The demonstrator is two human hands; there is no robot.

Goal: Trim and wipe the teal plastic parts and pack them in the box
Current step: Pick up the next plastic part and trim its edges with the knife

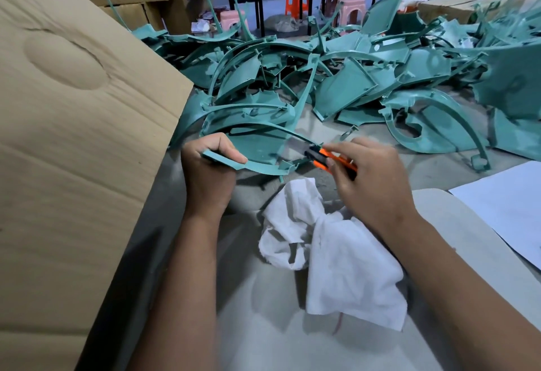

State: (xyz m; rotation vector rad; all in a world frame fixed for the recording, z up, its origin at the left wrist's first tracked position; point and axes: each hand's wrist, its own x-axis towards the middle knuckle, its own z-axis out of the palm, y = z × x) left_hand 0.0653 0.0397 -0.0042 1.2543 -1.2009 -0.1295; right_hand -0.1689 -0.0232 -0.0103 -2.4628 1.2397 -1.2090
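- Stage, as judged: trimming of one teal part [257, 148]; wiping and packing of it not yet done.
- Left hand [209, 165] is curled round the near end of the part's curved strip, holding it up just beyond the white cloth [330, 253].
- Right hand [369, 174] is closed round an orange utility knife [330, 161], whose tip meets the far end of the strip, beyond the cloth.
- The cloth lies crumpled on the grey work surface [263, 326], under and between the forearms, untouched by either hand.
- Remaining work: a large heap of teal parts [366, 77] lies further beyond the cloth, apparently unprocessed; the bulk of the task seems outstanding.
- The cardboard box [73, 136] stands left of the cloth; only an outer wall or flap shows, so its contents and any packed count cannot be determined.
- The knife blade is blurred; its extension and exact contact point cannot be made out.
- A white sheet [509, 206] right of the cloth is cut off by the frame edge.
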